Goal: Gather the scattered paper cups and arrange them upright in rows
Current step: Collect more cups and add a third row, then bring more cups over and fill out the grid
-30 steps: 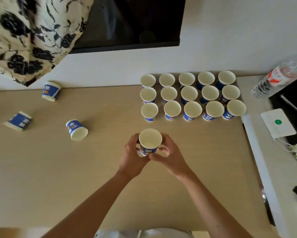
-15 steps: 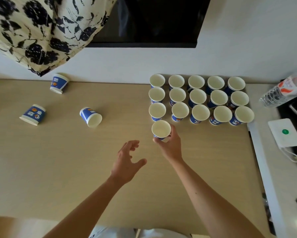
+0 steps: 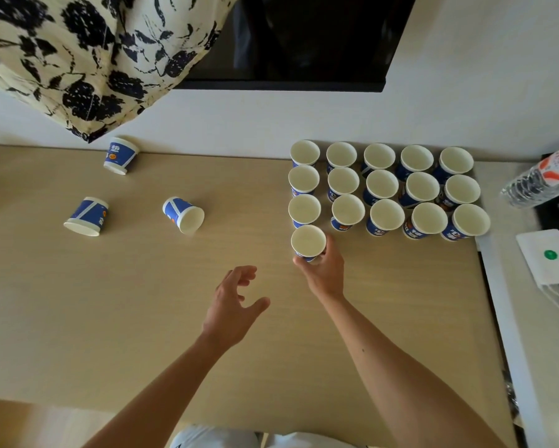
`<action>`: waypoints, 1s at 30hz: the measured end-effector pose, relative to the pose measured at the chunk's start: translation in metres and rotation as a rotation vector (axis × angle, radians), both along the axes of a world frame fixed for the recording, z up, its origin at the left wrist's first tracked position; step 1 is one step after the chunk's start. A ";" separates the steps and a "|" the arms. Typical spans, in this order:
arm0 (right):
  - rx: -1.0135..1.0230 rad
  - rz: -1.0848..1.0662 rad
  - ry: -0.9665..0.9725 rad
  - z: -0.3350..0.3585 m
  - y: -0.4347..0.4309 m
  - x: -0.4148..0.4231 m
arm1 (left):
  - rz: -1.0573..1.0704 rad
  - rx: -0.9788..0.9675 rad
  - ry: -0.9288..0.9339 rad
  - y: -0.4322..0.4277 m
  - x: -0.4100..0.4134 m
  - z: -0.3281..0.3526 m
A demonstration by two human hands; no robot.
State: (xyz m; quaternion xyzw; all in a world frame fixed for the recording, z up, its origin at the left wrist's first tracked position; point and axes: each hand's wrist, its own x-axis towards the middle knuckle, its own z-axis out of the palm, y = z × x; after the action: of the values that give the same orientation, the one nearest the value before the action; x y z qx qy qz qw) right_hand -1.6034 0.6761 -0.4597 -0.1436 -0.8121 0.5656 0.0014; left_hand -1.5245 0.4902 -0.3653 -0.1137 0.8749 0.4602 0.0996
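Ok, right hand (image 3: 323,273) grips cup (image 3: 308,242); seat it level at 6 o'clock of grid (image 3: 382,185), left column. Left hand (image 3: 232,305) loose, empty.

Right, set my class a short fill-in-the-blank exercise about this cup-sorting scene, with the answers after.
1. The right hand holds a paper cup with its mouth facing ____.
2. The left hand holds ____.
3. Each of the three finished rows of upright cups contains ____ cups.
4. The stray cup nearest the left hand lies on its ____.
Answers: up; nothing; five; side.
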 end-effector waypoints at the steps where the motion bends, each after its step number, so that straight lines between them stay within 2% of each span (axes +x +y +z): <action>1: 0.005 -0.001 0.002 0.000 0.000 0.001 | 0.001 0.000 -0.003 0.000 0.000 0.000; 16: -0.024 -0.014 0.022 -0.005 -0.003 0.005 | 0.009 -0.017 -0.008 -0.017 0.002 -0.001; 23: 0.029 -0.141 0.012 0.010 -0.010 0.075 | 0.049 0.004 -0.013 -0.035 0.001 0.001; 30: 0.091 0.029 0.031 0.032 -0.078 0.099 | 0.014 -0.029 0.040 -0.103 -0.017 0.008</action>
State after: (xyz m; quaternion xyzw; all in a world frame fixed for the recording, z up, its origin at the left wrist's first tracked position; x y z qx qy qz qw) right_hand -1.5048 0.5979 -0.4278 -0.1229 -0.8389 0.5301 0.0123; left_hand -1.5411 0.3876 -0.3572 -0.1120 0.8825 0.4502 0.0772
